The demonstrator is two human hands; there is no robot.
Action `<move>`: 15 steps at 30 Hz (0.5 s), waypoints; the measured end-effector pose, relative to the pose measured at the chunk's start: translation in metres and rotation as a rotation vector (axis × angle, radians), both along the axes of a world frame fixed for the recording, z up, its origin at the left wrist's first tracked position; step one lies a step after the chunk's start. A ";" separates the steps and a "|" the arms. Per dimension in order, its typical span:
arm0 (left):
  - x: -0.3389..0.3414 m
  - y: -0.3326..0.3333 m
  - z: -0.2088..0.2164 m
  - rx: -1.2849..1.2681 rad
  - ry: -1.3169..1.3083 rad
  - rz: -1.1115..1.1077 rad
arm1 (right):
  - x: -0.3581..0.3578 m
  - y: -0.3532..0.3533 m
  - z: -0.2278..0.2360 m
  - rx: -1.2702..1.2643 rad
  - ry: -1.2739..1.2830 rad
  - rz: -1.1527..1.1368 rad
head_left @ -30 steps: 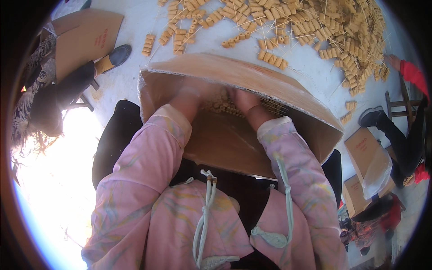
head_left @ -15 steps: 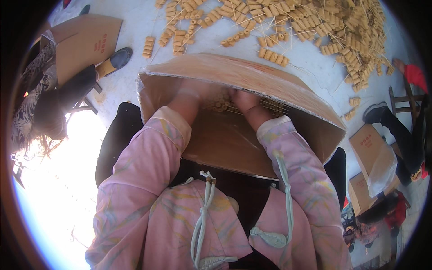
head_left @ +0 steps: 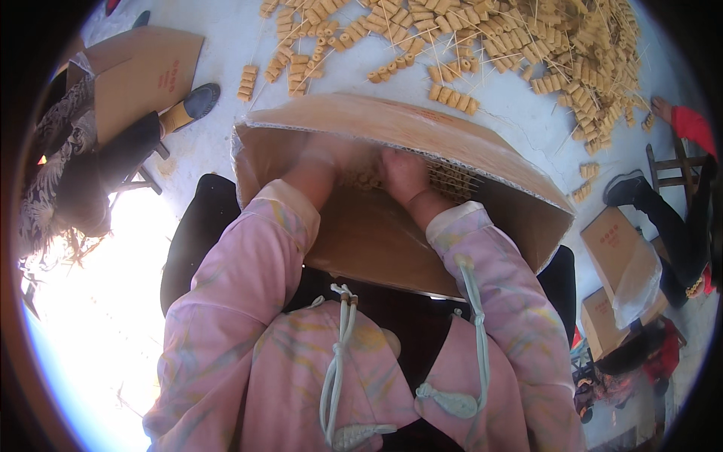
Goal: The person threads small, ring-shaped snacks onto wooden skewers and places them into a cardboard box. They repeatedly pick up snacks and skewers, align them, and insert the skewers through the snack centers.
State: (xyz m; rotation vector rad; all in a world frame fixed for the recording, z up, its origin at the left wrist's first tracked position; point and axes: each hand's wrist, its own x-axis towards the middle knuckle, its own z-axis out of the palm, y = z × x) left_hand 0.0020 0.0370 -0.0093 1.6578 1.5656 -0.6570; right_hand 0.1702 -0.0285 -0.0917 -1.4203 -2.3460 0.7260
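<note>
Glare bleaches the lower left; shadow dims the carton [head_left: 376, 233].

Pale bluish-white floor [head_left: 226, 56]. Big heap of tan skewered rolls [head_left: 595, 75] on it, far right from where I stand, thinning leftward to a lone skewer [head_left: 247, 83]. Dark shoe [head_left: 623, 188] and wooden stool [head_left: 680, 163] rest on it, right side.

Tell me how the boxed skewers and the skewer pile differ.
The boxed skewers lie in roughly aligned rows; the skewer pile is jumbled. The boxed skewers sit in shade, partly hidden; the skewer pile is brighter, spread openly. Both have tan rolls on thin sticks.
</note>
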 end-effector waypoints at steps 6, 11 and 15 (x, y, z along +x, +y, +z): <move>0.005 0.005 -0.001 -0.040 0.018 -0.018 | 0.000 -0.002 0.004 -0.107 -0.076 0.035; 0.008 0.007 0.004 -0.037 -0.008 0.042 | 0.008 0.002 0.010 -0.170 -0.097 0.071; 0.009 0.000 0.008 0.087 -0.137 0.171 | 0.005 0.009 0.016 -0.190 -0.108 0.064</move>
